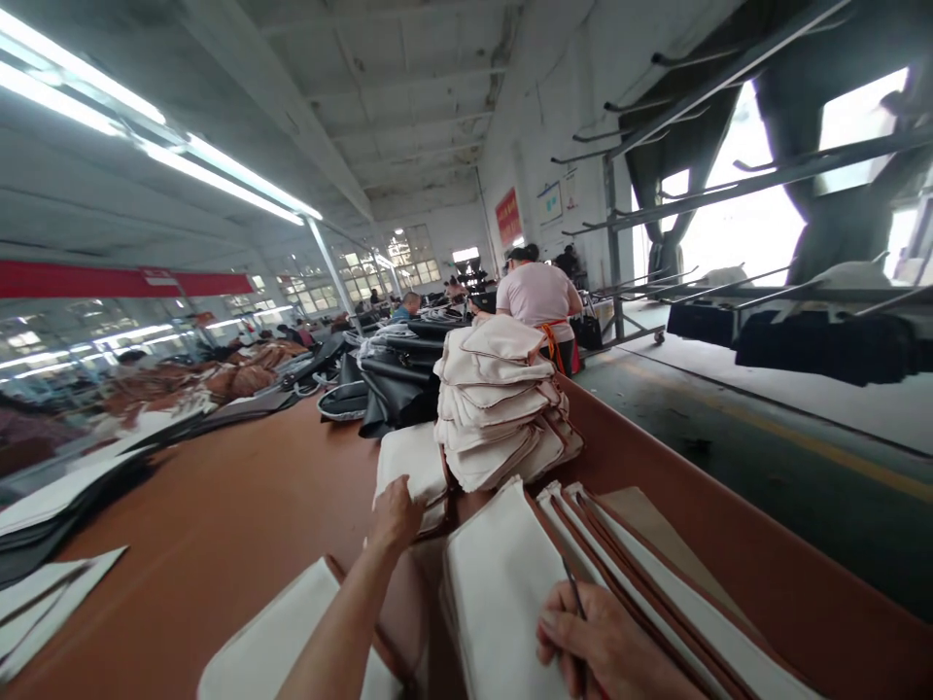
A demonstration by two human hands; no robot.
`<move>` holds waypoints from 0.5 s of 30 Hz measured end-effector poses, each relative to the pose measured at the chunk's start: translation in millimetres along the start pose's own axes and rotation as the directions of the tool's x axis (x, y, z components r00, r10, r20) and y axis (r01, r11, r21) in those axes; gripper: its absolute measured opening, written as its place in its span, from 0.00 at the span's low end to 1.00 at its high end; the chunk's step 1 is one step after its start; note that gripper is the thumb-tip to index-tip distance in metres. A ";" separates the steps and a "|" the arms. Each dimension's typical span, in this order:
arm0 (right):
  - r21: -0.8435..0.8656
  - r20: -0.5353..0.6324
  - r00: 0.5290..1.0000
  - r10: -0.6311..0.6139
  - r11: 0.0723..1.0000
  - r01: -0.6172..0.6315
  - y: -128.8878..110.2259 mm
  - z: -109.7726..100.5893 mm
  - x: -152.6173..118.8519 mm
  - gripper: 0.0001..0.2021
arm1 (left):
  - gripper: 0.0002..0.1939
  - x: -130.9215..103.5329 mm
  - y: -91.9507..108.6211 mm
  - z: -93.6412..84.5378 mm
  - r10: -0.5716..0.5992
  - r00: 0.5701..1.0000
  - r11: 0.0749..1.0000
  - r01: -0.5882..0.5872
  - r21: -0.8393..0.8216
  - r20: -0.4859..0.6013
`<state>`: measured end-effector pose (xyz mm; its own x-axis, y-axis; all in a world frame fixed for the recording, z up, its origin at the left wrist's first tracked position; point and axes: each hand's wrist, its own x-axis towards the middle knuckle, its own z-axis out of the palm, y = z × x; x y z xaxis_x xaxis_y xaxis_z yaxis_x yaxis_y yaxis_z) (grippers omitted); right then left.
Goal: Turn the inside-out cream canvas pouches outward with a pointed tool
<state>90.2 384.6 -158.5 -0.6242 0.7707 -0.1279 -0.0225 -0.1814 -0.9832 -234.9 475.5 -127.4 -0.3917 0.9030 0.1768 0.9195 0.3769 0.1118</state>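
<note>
Two bare hands are at work on a long brown table (219,525). The left hand (397,515) reaches forward, its grip closed on the edge of a folded cream fabric piece (408,465) that lies flat on the table, just beside a tall stack of cream bags (500,403) with brown piping. The right hand (608,647) sits low at the near edge, its grip pinched narrow around a thin dark pen-like tool (574,595), the tip resting on a flat cream panel (502,583). To the right of that panel lies a fanned row of cream panels with brown trim (641,574), overlapping one another against the raised brown table edge (736,544). Dark fabric pieces (394,384) are heaped farther along the table. A person in a pink shirt (540,297) stands beyond the stack, back turned. A metal rack (765,175) stands to the right, across the aisle.
</note>
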 end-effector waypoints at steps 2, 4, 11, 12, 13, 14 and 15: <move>0.011 0.021 1.000 -0.004 1.000 0.004 0.7 -1.7 0.1 0.28 | 0.26 1.7 2.3 16.0 0.020 1.000 1.000 -0.020 -0.016 0.011; -0.005 0.036 0.999 -0.013 1.000 0.013 3.3 -3.8 2.4 0.29 | 0.26 5.4 4.7 31.2 0.046 0.999 0.998 -0.045 -0.032 0.029; -0.023 0.046 0.999 0.029 0.999 -0.028 13.3 -12.3 15.0 0.31 | 0.14 27.3 -1.2 45.1 -0.169 0.986 0.978 0.168 -0.122 0.006; -0.018 0.049 0.998 0.030 0.999 -0.029 13.8 -13.0 15.9 0.31 | 0.14 29.9 -5.1 38.3 -0.242 0.970 0.961 0.236 -0.146 -0.024; -0.011 0.052 0.998 0.030 1.000 -0.029 14.0 -13.2 16.3 0.31 | 0.15 31.2 -9.8 28.5 -0.308 0.949 0.940 0.292 -0.173 -0.068; -0.002 0.057 0.998 0.029 1.000 -0.029 14.1 -13.0 16.4 0.31 | 0.16 30.5 -14.8 15.8 -0.358 0.926 0.922 0.329 -0.204 -0.122; 0.009 0.062 0.998 0.029 1.000 -0.030 14.2 -12.1 16.0 0.31 | 0.18 27.1 -20.1 0.5 -0.389 0.903 0.909 0.344 -0.235 -0.182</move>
<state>89.3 401.7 -176.0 -0.6719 0.7257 -0.1479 -0.0113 -0.2097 -0.9777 -264.0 492.6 -125.3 -0.7173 0.6315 0.2945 0.6933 0.6048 0.3918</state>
